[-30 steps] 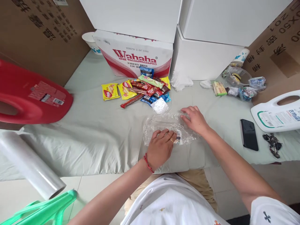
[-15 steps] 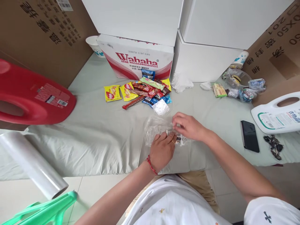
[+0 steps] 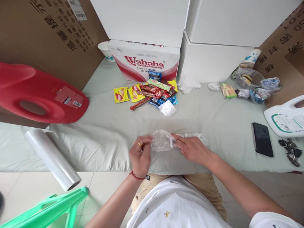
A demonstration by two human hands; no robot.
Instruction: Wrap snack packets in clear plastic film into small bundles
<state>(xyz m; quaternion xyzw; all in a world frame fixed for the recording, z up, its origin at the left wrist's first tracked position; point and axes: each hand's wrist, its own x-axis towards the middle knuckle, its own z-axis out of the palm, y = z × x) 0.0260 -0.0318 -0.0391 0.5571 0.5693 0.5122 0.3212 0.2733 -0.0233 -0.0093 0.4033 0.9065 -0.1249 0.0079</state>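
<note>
Clear, crinkled plastic film (image 3: 161,141) lies near the front edge of the cloth-covered table. My left hand (image 3: 140,155), with a ring and a red string bracelet, is at the film's left end, its fingers closed in a pinch on the edge. Over the film's middle, my right hand (image 3: 193,148) has its fingers bent down and gripped on it. Something small and dark shows through the plastic by my right fingertips; its kind is hidden. More of the film stretches out beyond my right hand. Past it is a pile of wrapped snacks (image 3: 158,90), with a silvery wrapped piece (image 3: 167,108) in front.
A Wahaba-type water carton (image 3: 144,63) and white boxes (image 3: 209,60) stand behind. On the left are a red jug (image 3: 45,95), a film roll (image 3: 53,160) and a green plastic stand (image 3: 54,209). A phone (image 3: 262,139), keys (image 3: 290,152) and a white bottle (image 3: 286,118) lie right.
My left hand has moved left from the middle of the film to its left end. The right hand has come down onto the film, which now stretches further right. The view has shifted slightly.
</note>
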